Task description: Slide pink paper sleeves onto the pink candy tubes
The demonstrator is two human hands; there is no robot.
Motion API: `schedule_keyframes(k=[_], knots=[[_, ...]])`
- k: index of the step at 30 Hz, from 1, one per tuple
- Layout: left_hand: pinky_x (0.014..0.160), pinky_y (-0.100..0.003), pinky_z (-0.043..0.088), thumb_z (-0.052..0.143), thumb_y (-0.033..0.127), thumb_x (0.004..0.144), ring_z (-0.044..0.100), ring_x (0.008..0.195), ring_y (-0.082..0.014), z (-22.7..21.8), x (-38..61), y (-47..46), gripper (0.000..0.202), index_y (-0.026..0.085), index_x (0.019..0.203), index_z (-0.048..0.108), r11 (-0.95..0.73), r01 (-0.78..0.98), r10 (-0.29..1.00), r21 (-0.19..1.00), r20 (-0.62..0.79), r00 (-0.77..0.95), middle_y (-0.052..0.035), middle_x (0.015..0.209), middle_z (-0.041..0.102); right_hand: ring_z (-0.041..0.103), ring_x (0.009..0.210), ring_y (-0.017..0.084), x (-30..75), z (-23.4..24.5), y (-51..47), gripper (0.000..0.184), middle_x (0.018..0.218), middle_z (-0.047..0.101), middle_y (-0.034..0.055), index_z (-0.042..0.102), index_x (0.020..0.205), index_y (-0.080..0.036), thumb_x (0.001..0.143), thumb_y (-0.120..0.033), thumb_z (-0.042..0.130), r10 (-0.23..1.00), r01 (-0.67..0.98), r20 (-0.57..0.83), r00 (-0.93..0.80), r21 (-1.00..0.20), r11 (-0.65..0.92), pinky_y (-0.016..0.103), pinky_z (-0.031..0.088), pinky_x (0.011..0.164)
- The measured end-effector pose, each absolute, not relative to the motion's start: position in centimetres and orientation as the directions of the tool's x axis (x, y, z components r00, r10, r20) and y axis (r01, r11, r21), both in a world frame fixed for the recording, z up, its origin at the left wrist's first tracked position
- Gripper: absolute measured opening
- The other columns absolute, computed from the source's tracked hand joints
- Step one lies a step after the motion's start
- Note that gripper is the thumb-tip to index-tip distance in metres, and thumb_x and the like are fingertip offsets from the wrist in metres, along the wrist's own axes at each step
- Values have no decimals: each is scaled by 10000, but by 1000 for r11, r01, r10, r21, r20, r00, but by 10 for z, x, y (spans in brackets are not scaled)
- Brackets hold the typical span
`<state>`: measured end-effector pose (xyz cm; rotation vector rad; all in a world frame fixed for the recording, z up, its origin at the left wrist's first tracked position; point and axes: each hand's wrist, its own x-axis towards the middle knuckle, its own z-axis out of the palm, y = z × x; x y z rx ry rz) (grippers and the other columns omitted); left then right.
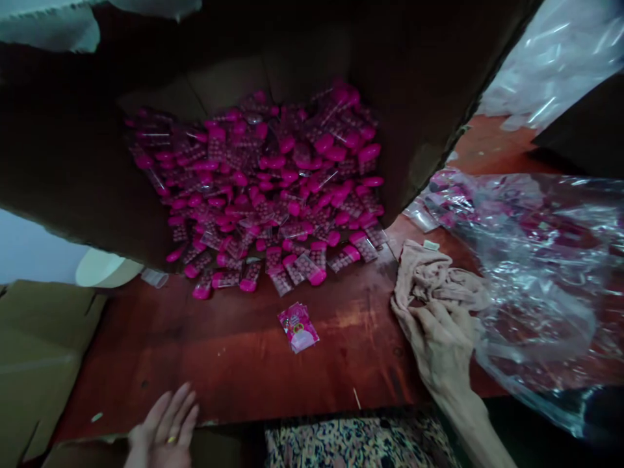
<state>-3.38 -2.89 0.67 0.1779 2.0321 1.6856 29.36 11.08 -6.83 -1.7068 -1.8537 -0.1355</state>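
Note:
My right hand (444, 348) has its fingers curled into a crumpled beige cloth (441, 276) on the right of the table. Near the front edge at the lower left, my left hand (168, 426) is held palm up, fingers stretched and nothing in it; a ring shows on one finger. Between the hands lies a small stack of pink printed packets (298, 327). Beyond it, a heap of small clear containers with pink caps (273, 195), filled with little round beads, spills from a large cardboard box (409, 117) lying open towards me.
Clear plastic bags (541, 279) with pink pieces spread over the right side of the reddish wooden table (209, 351). A flattened carton (43, 364) stands at left, near a pale round dish (104, 270). More clear plastic (556, 58) lies at the far right.

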Motion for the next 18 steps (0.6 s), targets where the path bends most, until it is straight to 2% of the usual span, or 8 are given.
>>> schedule_keyframes(k=[2,4,6,7,9,11,14,18], knots=[[900,-438,460,724,408,596,643,923,-266,-4,-12,0,291,184,772,665,163,-263,474,951,-309,-824,-52,821,728,452,772,265,270,-59,110,487,644,543,96,615,657,-168,936,-407,296,868,930,489,89,-352,102,401,392,705],[760,-334,519,764,327,580,668,751,-200,-11,12,28,269,140,754,679,158,-304,561,939,-339,-755,-59,762,724,440,898,297,236,-48,107,461,889,581,155,639,851,-129,903,-481,346,862,926,497,99,-364,103,438,385,768],[701,-262,513,751,288,616,664,730,-167,-17,31,48,237,135,785,689,162,-315,655,935,-341,-675,-68,783,726,449,910,288,200,-42,103,393,954,584,151,620,981,-119,867,-460,460,912,844,409,-32,-477,244,426,387,787],[687,-242,508,744,273,628,661,725,-156,-20,37,55,220,138,795,692,163,-306,685,938,-331,-649,-68,792,728,461,878,277,184,-41,102,322,906,598,129,630,943,-139,845,-426,524,936,791,335,-108,-542,285,404,391,761],[684,-228,501,732,259,650,658,720,-146,-25,43,60,193,147,803,697,169,-272,719,947,-307,-624,-68,805,729,475,800,267,161,-45,100,183,792,614,102,644,786,-169,828,-335,581,954,753,256,-154,-595,281,401,374,725],[684,-234,500,727,264,657,657,712,-149,-31,43,59,185,144,795,700,178,-233,719,956,-288,-632,-73,808,727,482,759,256,152,-51,100,176,726,619,87,628,694,-181,837,-270,577,961,740,234,-147,-619,264,401,356,721],[681,-248,503,725,275,657,654,709,-160,-38,41,53,211,132,811,701,213,-170,700,962,-272,-661,-82,815,724,498,745,233,155,-58,102,187,686,626,56,612,668,-192,845,-233,568,968,697,222,-116,-677,238,381,345,722],[673,-242,505,747,258,629,644,706,-156,-37,43,53,259,133,851,701,261,-153,676,953,-294,-676,-71,794,721,530,723,196,163,-51,104,97,688,624,18,606,709,-188,792,-230,636,983,592,176,-47,-788,169,330,390,688]])
